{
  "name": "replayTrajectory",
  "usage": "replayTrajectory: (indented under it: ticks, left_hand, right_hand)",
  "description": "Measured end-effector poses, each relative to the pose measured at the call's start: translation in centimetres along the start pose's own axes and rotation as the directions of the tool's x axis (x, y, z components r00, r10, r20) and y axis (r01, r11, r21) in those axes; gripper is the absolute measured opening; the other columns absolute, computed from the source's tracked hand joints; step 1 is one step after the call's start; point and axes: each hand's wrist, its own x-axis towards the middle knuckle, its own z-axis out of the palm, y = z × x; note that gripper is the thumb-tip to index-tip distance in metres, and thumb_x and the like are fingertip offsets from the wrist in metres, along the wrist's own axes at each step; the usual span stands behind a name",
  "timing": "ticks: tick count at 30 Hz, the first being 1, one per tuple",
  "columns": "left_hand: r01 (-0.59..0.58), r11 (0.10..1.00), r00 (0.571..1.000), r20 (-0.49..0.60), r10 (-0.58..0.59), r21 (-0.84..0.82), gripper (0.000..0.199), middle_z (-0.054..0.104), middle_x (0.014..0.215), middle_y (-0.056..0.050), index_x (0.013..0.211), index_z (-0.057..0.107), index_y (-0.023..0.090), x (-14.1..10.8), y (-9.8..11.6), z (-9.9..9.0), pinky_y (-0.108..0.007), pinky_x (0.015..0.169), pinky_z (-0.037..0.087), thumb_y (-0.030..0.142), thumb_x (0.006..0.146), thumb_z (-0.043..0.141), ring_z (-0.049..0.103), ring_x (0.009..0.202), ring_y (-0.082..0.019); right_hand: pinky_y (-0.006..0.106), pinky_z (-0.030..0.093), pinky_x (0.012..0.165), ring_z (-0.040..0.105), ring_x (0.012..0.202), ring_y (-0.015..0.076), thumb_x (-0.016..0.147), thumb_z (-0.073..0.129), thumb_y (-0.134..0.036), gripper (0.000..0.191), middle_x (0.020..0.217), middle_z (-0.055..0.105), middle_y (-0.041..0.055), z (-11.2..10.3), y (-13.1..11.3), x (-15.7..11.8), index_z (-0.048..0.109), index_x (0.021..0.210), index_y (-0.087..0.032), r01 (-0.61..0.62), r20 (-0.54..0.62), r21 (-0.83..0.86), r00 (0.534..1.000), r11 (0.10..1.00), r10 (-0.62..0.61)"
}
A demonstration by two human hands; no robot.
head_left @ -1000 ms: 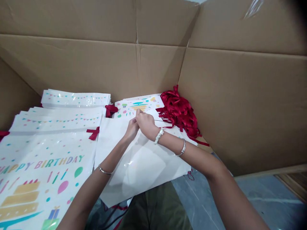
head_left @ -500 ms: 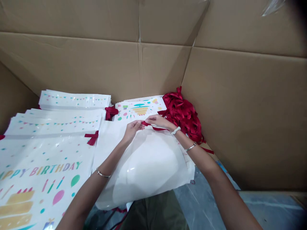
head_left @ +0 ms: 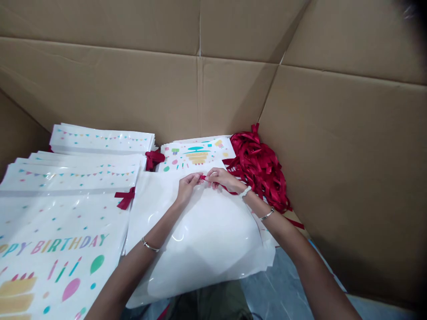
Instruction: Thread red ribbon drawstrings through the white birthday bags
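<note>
My left hand [head_left: 188, 186] pinches a short piece of red ribbon [head_left: 203, 177] over the upper part of a blank white sheet [head_left: 200, 235]. Close on its right, my right hand [head_left: 222, 178] grips the same ribbon, whose tail runs under that wrist. The white sheet bulges up toward me and its lower edge hangs over my lap. Just past my right hand lies a big tangled heap of red ribbon [head_left: 263, 164]. A printed sheet with an upside-down cake [head_left: 196, 155] sits behind my hands.
On the left are stacked "Happy Birthday" sheets [head_left: 66, 213] with a red bow [head_left: 125, 198] at the edge. Folded printed sheets [head_left: 100, 140] lie behind, beside another red bow [head_left: 154, 160]. Tall cardboard walls [head_left: 133, 84] stand at the back and right.
Both hands have moved slightly down in the view and a small gap with ribbon now shows between them. The whole view has shifted a little.
</note>
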Motion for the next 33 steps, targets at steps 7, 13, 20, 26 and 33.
replayTrajectory:
  ticks: [7,13,20,26,33]
  left_hand:
    - [-0.015,0.999,1.0,0.009,0.015,0.036,0.06,0.076,0.08,-0.009,0.102,0.081,0.011,0.0,0.2,-0.3,-0.037,0.082,0.055,0.064,0.074,0.082,0.068,0.076,-0.021]
    - [0.01,0.983,0.999,0.047,-0.019,0.182,0.062,0.078,0.091,-0.013,0.103,0.077,0.011,-0.5,2.4,-1.8,-0.036,0.079,0.055,0.068,0.077,0.072,0.071,0.081,-0.025]
    - [0.38,0.218,0.905,-0.41,0.114,0.899,0.046,0.076,0.103,-0.017,0.101,0.072,0.019,-6.6,7.4,-15.8,-0.039,0.074,0.049,0.058,0.093,0.049,0.07,0.093,-0.036]
    - [0.358,0.257,0.934,-0.345,-0.095,0.898,0.041,0.071,0.078,-0.008,0.075,0.057,0.023,-9.9,5.4,-20.1,-0.033,0.066,0.046,0.064,0.082,0.052,0.067,0.075,-0.028]
    - [0.138,0.482,0.937,-0.272,0.22,0.865,0.037,0.072,0.081,-0.002,0.092,0.06,0.025,-7.7,11.7,-20.1,-0.029,0.067,0.047,0.06,0.08,0.057,0.065,0.075,-0.024]
  right_hand:
    - [0.017,0.038,0.044,0.053,0.048,0.0061,0.087,0.074,-0.037,0.029,0.077,0.074,0.0041,0.2,-1.1,-0.9,0.069,0.1,-0.012,-0.009,0.007,-0.07,1.0,0.998,0.01]
    - [0.017,0.032,0.044,0.052,0.048,0.0054,0.082,0.074,-0.044,0.033,0.078,0.073,0.0061,0.4,-1.1,-1.1,0.07,0.077,-0.012,0.044,-0.025,-0.16,0.998,0.986,-0.049]
    - [0.018,0.033,0.043,0.05,0.046,0.0064,0.078,0.077,-0.045,0.035,0.067,0.068,0.0045,-0.1,0.0,-1.0,0.069,0.069,-0.012,-0.029,-0.06,-0.179,0.998,0.983,0.018]
    - [0.019,0.032,0.042,0.045,0.044,0.0047,0.077,0.079,-0.043,0.036,0.063,0.067,0.004,1.8,0.1,-0.7,0.068,0.066,-0.011,-0.082,0.001,-0.143,0.997,0.986,0.083]
    - [0.019,0.029,0.04,0.047,0.047,0.0051,0.076,0.081,-0.05,0.041,0.071,0.069,0.0053,1.0,0.3,-2.3,0.07,0.079,-0.011,-0.069,0.013,-0.035,0.998,0.997,0.069]
